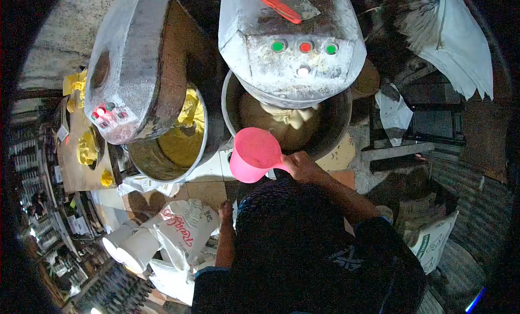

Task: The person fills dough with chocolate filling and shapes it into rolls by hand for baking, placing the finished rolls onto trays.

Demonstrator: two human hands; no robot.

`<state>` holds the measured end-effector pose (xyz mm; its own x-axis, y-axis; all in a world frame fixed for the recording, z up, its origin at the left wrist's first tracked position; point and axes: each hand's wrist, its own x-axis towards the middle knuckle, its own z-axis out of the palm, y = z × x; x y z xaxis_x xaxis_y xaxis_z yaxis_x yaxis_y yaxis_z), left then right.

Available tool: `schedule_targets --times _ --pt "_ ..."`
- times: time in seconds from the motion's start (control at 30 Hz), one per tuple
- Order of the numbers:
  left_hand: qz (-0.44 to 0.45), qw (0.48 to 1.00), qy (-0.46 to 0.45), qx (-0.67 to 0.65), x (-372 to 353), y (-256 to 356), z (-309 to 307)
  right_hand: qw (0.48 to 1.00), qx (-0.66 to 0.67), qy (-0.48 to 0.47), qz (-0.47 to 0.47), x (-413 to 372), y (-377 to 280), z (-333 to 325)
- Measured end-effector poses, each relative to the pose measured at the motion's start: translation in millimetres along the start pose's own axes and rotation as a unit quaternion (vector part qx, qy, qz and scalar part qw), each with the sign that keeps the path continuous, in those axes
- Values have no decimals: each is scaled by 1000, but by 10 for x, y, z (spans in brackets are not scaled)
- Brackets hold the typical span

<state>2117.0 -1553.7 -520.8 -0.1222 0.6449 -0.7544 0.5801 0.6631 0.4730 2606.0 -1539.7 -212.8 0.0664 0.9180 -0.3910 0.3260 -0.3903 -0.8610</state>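
Note:
My right hand (299,167) is closed around the handle of a pink dipper (254,151). The dipper is over the near rim of a large metal mixer bowl (340,131); whether it holds anything I cannot make out. Pale dough (287,116) shows in that bowl beneath the grey mixer head (303,59), which carries green, red and white buttons. Low on the left, my left hand (226,209) is beside a white printed sack (190,227). Its fingers are too small and dark to read.
A second mixer (135,70) at left stands over a bowl (203,135) of yellow dough. More yellow lumps (86,147) lie on a board (70,165). White buckets (140,250) stand by the sack. An orange-handled scraper (281,6) rests atop the mixer. White sacks (460,48) hang at right.

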Motion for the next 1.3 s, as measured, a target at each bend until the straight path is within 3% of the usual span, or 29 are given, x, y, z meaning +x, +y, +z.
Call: schedule_targets --times 0.03,0.07,0.13,0.17,0.2,0.23,0.27,0.3,0.33,0.37,0.4,0.47,0.5,0.53,0.57,0.67,0.77,0.9,1.0,1.2,1.23,1.27,1.3 --pt "4 1000 -4 15 42 -49 5 996 52 -23 75 -4 -32 -15" --pt "9 999 -12 39 74 -113 16 996 53 -23 75 -22 -48 -31" --pt "32 994 -31 101 44 -29 24 999 -12 7 -42 -39 18 -4" --pt "-53 998 -17 -10 6 11 50 996 -34 18 -80 -34 96 34" --pt "-54 998 -17 -9 -92 189 24 976 -112 68 -174 24 372 173" --pt "-36 999 -14 -2 41 -62 3 938 -189 117 -265 59 523 249" --pt "-17 1000 -11 4 69 -145 -16 938 -189 117 -265 44 376 178" --pt "-2 1000 -8 5 49 -116 -30 987 -90 46 -127 12 55 21" --pt "11 1000 -6 7 18 -69 -43 999 13 -27 16 -6 -116 -66" --pt "21 1000 -6 9 -7 -12 -49 999 13 -26 15 21 65 20" --pt "31 999 -6 11 -31 37 -55 984 -98 51 -138 75 372 177" --pt "49 999 -7 19 -74 120 -56 928 -205 127 -285 81 397 193" --pt "57 998 -8 26 -98 151 -59 983 -107 54 -137 37 102 50" --pt "66 997 -8 35 -111 173 -67 1000 -5 -23 16 15 -66 -28" --pt "76 996 -8 44 -121 200 -69 1000 -5 -23 17 15 -5 15" --pt "117 989 -6 85 -166 258 -97 990 -45 58 -124 4 130 108" --pt "138 981 13 134 -199 272 -104 999 -1 5 -35 -1 12 56" --pt "37 992 65 99 -239 283 -52 995 -5 45 -84 -13 1 88" --pt "120 960 5 253 -372 484 -153 998 -11 23 -63 -15 -187 -22" --pt "1 987 20 158 -50 150 -110 998 -44 -8 -55 23 -169 -25" --pt "119 922 24 366 -113 212 -115 997 -47 -2 -56 15 -149 -7" --pt "229 801 27 552 -192 285 -118 997 -51 3 -58 8 -129 10" --pt "229 801 27 552 -292 377 -127 996 -30 27 -77 16 -81 58"
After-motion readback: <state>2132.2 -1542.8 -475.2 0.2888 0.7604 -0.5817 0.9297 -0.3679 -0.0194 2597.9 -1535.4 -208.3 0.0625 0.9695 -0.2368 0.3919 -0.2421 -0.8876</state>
